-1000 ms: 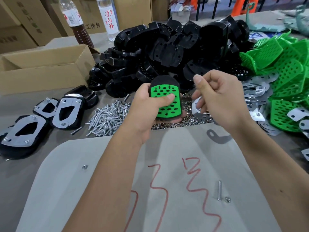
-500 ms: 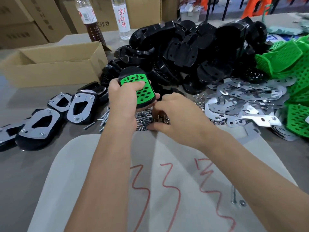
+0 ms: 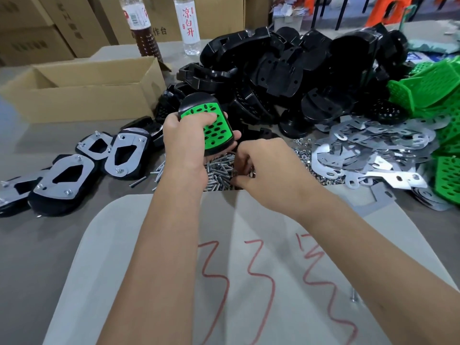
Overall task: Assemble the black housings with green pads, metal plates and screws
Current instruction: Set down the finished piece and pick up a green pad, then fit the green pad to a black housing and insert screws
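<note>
My left hand [image 3: 185, 143] grips the black housing [image 3: 199, 100] with its green pad [image 3: 214, 127] above the screw pile [image 3: 219, 170]. My right hand [image 3: 263, 168] pinches into that pile; I should lift one screw only (tangled ones drop). A bottle [image 3: 190, 23] reads 凉白开; the mat [image 3: 249, 270] bears red "33".

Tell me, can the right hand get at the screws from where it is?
Probably yes. The right hand is already down on the screws, fingers curled into the pile, with nothing between them. The left hand holds the housing above, clear.
</note>
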The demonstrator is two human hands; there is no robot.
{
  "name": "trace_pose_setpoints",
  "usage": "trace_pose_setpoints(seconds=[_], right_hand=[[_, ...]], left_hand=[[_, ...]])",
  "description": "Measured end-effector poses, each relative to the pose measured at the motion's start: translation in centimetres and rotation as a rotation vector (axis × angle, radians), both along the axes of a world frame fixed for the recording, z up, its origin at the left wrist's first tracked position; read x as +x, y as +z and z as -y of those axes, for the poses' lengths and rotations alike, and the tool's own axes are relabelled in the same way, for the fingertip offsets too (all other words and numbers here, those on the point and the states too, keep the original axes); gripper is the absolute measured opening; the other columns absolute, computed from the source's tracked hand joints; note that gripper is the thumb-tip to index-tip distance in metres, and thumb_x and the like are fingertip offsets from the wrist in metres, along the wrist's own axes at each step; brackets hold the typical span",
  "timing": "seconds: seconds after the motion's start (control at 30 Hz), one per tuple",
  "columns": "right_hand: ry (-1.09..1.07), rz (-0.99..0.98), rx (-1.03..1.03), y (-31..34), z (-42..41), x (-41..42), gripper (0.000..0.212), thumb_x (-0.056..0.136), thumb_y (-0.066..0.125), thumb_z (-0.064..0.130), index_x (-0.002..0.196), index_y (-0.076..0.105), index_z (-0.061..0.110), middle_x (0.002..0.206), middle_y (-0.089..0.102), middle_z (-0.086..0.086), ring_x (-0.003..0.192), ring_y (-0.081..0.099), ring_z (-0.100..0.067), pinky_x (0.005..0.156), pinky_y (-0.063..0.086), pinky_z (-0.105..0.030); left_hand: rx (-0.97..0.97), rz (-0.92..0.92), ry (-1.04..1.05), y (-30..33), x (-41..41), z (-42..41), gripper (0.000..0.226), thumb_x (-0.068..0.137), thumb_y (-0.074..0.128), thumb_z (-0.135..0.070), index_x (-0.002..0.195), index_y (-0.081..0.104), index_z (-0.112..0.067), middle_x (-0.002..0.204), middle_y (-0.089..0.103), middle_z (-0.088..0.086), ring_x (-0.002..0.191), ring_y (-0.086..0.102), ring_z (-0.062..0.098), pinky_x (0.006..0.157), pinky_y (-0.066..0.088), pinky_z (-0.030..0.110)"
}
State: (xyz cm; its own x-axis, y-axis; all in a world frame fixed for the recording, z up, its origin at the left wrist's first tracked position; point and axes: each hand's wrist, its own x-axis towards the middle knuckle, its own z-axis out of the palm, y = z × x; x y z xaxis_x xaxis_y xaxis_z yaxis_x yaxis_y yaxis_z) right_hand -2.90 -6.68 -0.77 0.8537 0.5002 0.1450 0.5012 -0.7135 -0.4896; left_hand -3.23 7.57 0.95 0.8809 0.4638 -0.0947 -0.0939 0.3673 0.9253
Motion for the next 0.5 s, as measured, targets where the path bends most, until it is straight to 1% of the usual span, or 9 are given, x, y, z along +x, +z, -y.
trace_pose_setpoints(seconds=[0.07,0.1,0.17,0.23,0.27,0.33,0.37,0.4,0.5], right_hand=[[-0.003,0.042,-0.106,0.0,-0.2,0.0,0.022,0.087,0.078,0.032,0.099,0.071,0.014,0.095,0.07,-0.004,0.095,0.064,-0.029,0.081,0.053,-0.039],[-0.008,0.03,-0.13,0.1,-0.4,0.0,0.023,0.088,0.076,0.033,0.099,0.071,0.013,0.097,0.069,-0.005,0.096,0.063,-0.029,0.081,0.052,-0.037],[-0.026,-0.011,-0.149,0.3,-0.6,-0.1,0.018,0.089,0.074,0.03,0.088,0.066,0.014,0.09,0.062,-0.003,0.093,0.061,-0.03,0.074,0.049,-0.035],[-0.041,-0.044,-0.157,0.4,-0.7,-0.3,0.019,0.09,0.07,0.024,0.08,0.058,0.016,0.084,0.058,-0.002,0.088,0.06,-0.031,0.072,0.049,-0.034],[-0.046,-0.052,-0.153,0.3,-0.7,-0.2,0.016,0.091,0.069,0.023,0.081,0.06,0.015,0.086,0.061,-0.002,0.088,0.061,-0.031,0.073,0.052,-0.035],[-0.068,-0.047,-0.133,0.2,-0.7,-0.2,0.01,0.091,0.069,0.023,0.092,0.069,0.012,0.093,0.067,-0.005,0.093,0.065,-0.031,0.078,0.056,-0.038],[-0.08,-0.032,-0.124,0.0,-0.7,-0.2,0.014,0.091,0.071,0.026,0.096,0.071,0.013,0.097,0.066,-0.005,0.096,0.065,-0.031,0.079,0.055,-0.038],[-0.094,-0.01,-0.12,-0.2,-0.9,-0.2,0.022,0.09,0.074,0.032,0.101,0.07,0.013,0.099,0.062,-0.004,0.098,0.063,-0.029,0.078,0.051,-0.036],[-0.123,0.041,-0.129,-0.4,-1.4,-0.2,0.058,0.082,0.08,0.057,0.12,0.059,0.018,0.102,0.044,0.001,0.099,0.054,-0.025,0.074,0.038,-0.035]], left_hand=[[-0.001,-0.006,-0.005,-0.1,-0.1,0.2,0.044,0.092,0.058,0.001,0.135,0.049,0.003,0.105,0.077,0.021,0.073,0.077,0.042,0.06,0.061,0.039],[-0.001,-0.009,-0.007,-0.1,-0.1,0.2,0.044,0.092,0.058,0.001,0.135,0.049,0.003,0.104,0.078,0.02,0.073,0.077,0.042,0.061,0.061,0.039],[-0.001,-0.011,-0.004,-0.2,-0.1,0.2,0.043,0.092,0.059,0.001,0.134,0.048,0.002,0.104,0.078,0.02,0.073,0.077,0.042,0.061,0.062,0.039],[0.002,-0.01,0.0,-0.2,0.0,0.3,0.044,0.092,0.059,0.001,0.134,0.048,0.001,0.103,0.078,0.02,0.073,0.077,0.042,0.061,0.062,0.039],[0.004,-0.01,0.0,-0.2,0.0,0.3,0.044,0.091,0.059,0.001,0.134,0.048,0.001,0.104,0.078,0.019,0.074,0.077,0.042,0.061,0.062,0.04],[0.009,-0.011,-0.004,-0.2,0.0,0.4,0.044,0.091,0.059,0.001,0.134,0.048,0.001,0.104,0.078,0.019,0.074,0.077,0.042,0.062,0.062,0.04],[0.011,-0.011,-0.004,-0.2,0.0,0.4,0.043,0.091,0.059,0.001,0.133,0.048,0.001,0.103,0.078,0.019,0.074,0.077,0.042,0.061,0.062,0.04],[0.01,-0.012,-0.003,-0.1,0.0,0.4,0.042,0.092,0.059,0.001,0.132,0.048,0.0,0.103,0.078,0.019,0.074,0.077,0.042,0.061,0.062,0.04],[-0.012,-0.002,0.02,0.0,0.0,0.4,0.036,0.091,0.059,0.001,0.126,0.049,-0.002,0.1,0.079,0.019,0.071,0.077,0.038,0.06,0.062,0.041]])
